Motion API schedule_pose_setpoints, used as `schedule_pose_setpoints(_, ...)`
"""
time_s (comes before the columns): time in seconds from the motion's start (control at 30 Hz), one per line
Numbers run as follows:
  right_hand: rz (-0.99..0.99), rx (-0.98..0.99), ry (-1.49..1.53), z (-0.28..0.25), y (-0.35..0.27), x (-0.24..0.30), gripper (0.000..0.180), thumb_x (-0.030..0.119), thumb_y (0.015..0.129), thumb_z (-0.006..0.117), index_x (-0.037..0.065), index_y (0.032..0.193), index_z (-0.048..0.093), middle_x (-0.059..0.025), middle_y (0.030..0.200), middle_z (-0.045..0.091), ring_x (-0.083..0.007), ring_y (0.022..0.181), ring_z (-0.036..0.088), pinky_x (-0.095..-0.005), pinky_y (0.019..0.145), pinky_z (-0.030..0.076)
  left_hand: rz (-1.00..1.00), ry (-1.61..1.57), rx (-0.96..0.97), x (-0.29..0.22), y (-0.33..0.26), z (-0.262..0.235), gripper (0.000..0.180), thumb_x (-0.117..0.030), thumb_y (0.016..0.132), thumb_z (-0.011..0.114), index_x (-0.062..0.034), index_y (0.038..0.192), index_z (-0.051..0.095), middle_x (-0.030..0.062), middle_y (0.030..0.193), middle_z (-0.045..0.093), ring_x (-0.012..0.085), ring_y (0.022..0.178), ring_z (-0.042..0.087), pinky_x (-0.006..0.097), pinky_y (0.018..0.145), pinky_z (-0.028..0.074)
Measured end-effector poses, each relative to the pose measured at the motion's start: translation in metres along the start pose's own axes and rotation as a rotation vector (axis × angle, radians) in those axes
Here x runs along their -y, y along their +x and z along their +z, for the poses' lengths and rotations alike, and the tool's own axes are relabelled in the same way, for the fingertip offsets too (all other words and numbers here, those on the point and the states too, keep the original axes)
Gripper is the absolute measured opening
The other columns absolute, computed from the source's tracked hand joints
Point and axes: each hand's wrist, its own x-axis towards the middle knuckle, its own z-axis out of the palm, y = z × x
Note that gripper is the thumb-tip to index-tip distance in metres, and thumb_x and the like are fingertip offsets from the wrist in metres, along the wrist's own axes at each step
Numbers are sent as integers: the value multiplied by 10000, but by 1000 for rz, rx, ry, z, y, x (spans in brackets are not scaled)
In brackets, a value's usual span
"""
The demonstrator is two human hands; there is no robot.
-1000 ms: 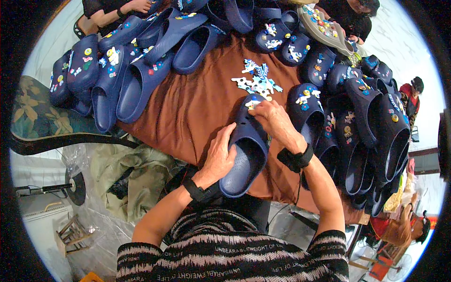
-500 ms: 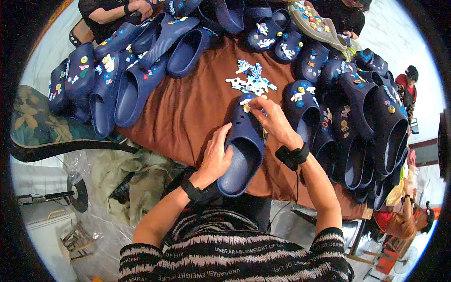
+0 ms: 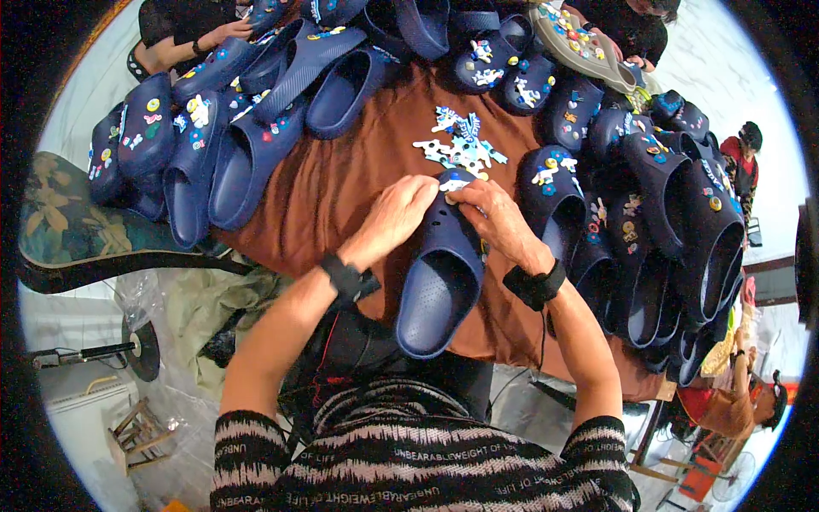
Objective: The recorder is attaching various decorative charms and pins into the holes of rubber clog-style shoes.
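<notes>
A navy-blue clog (image 3: pixel 439 294) lies on the brown cloth in front of me, its toe pointing away and its open heel toward me. At the toe sits a white, yellow and blue shoe charm (image 3: pixel 455 182), partly covered by fingers. My right hand (image 3: pixel 502 220) pinches this charm's near edge between thumb and finger. From the left, my left hand (image 3: pixel 394 218) is closed at the toe's side, its fingertips partly hidden. Between the hands, bare holes show on the clog's upper. Just beyond the toe lies a loose pile of blue and white charms (image 3: pixel 465 145).
Decorated navy clogs (image 3: pixel 192 166) crowd the left side, and more clogs (image 3: pixel 644 239) are stacked at the right. A grey-beige clog (image 3: pixel 580 47) lies at the far right. Brown cloth (image 3: pixel 341 188) covers the table. Other people's hands (image 3: pixel 226 32) work across it. A chair (image 3: pixel 94 226) stands at left.
My left hand has left the clog's near left side and moved up to its toe. The right hand stays at the charm, shifted slightly nearer to me.
</notes>
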Motion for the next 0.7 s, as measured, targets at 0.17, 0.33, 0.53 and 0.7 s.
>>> schedule_pose_setpoints(0.17, 8, 35, 2, 3, -3, 1, 250, 6, 853, 661, 56, 1093, 710, -132, 965, 638, -335, 943, 586, -409, 852, 477, -222, 282, 214, 0, 54, -9, 384, -393, 925, 618, -19, 960, 701, 155, 883, 724, 287, 846, 702, 434, 756, 520)
schedule_pose_setpoints(0.33, -3, 20, 6, 3, -5, -3, 262, 4, 846, 667, 62, 1099, 707, -128, 969, 632, -329, 945, 583, -406, 851, 476, -272, 334, 290, 1, 61, 0, 353, -361, 908, 611, -15, 908, 680, 176, 877, 714, 315, 843, 694, 457, 751, 510)
schedule_pose_setpoints(0.53, -28, 17, 7, 5, -5, -2, 269, -1, 845, 664, 63, 1105, 699, -128, 969, 631, -331, 943, 583, -409, 850, 478, -110, 378, 205, 21, 72, 6, 411, -376, 925, 551, 24, 911, 646, 239, 886, 686, 362, 847, 682, 491, 759, 500)
schedule_pose_setpoints(0.7, -69, 28, -144, 3, -5, 2, 243, 43, 825, 631, 121, 1037, 721, -101, 941, 625, -321, 915, 596, -425, 840, 478, -170, 343, 263, 25, 75, 7, 406, -362, 920, 546, 31, 895, 648, 247, 886, 688, 361, 836, 683, 492, 749, 498)
